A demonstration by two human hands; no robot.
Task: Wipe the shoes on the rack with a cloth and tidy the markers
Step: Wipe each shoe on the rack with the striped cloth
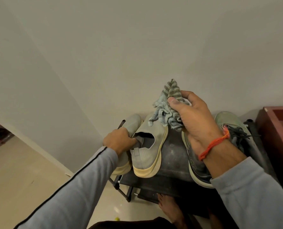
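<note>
I see my left hand [119,140] reaching into the opening of a grey slip-on shoe [149,149] on the top shelf of the shoe rack [173,156], its fingers curled over the collar and gripping it. A second grey shoe [131,124] of the same kind lies just beside it on the left, partly behind that hand. My right hand [197,123] is raised above the rack, thumb and fingers closed around a bunched cloth [168,109], pale blue with grey stripes, which hangs just over the toe of the held shoe. A red thread band [213,144] circles that wrist. Under my right forearm lies a dark sneaker [197,169] with a pale sole, and beyond it a green laced sneaker [231,124]. A reddish wooden cabinet [279,133] stands right of the rack. I cannot find any markers in view.
</note>
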